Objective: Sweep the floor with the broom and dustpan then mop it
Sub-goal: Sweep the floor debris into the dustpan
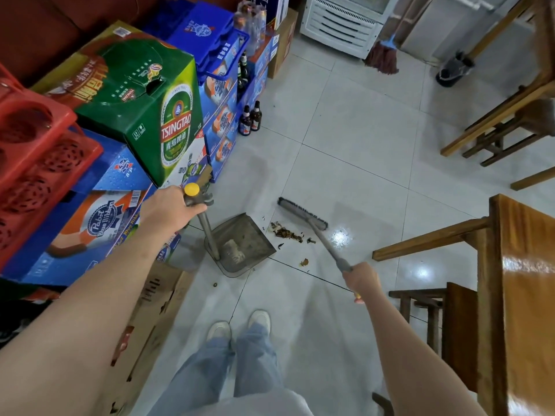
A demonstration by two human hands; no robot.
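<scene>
Two hands are engaged, well apart. Left hand (171, 210) grips the upright dustpan (240, 244) handle just below its yellow cap; the pan sits on the tile floor (360, 139). Right hand (362, 280) grips the broom (303, 213) handle, bristle head just beyond a debris pile (286, 232) beside the pan mouth. Mop (383, 57) leans by the far cabinet.

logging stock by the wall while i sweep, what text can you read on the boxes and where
"TSINGTAO", with "青島啤酒" beneath it: front of the green cardboard beer box on top of the stack.
"Pabst Blue Ribbon": side of the blue and white cardboard case under it, beside the left hand.
Blue cartons further along: logos show, wording too blurred to read.
Red and gold box behind the green one: large characters, seen upside down, not legible.
Brown bottle labels: too small.
</scene>
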